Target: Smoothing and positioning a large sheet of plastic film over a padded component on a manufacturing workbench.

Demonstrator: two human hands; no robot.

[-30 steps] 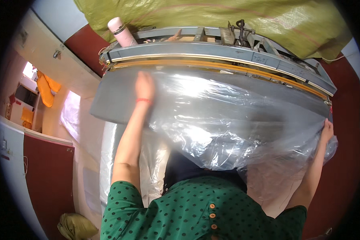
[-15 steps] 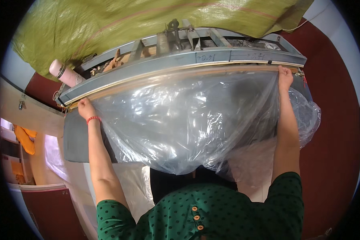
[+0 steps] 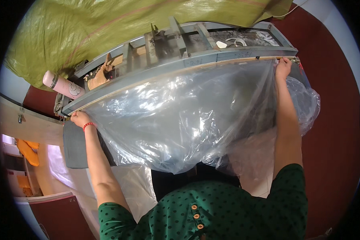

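A wide sheet of clear plastic film [image 3: 176,120] hangs between my hands, its upper edge along a long grey metal bar [image 3: 148,76]. My left hand [image 3: 80,119] is closed on the film's left corner, near the bar's left end. At the bar's right end, my right hand [image 3: 283,69] pinches the other upper corner. Lower down, the film sags in shiny folds toward my waist. More crumpled clear plastic [image 3: 306,104] bulges out beyond my right forearm.
Behind the bar, a metal frame with crosspieces [image 3: 176,38] holds a tan glove-like thing [image 3: 99,78] and small items. A pink flask [image 3: 64,85] leans at its left end. A yellow-green tarp [image 3: 124,24] covers the back. Grey padding [image 3: 76,144] lies under my left forearm.
The view has tilted a little. Both hands still grip the film and sit slightly further left in the picture. The brownish strip below the bar is now mostly hidden.
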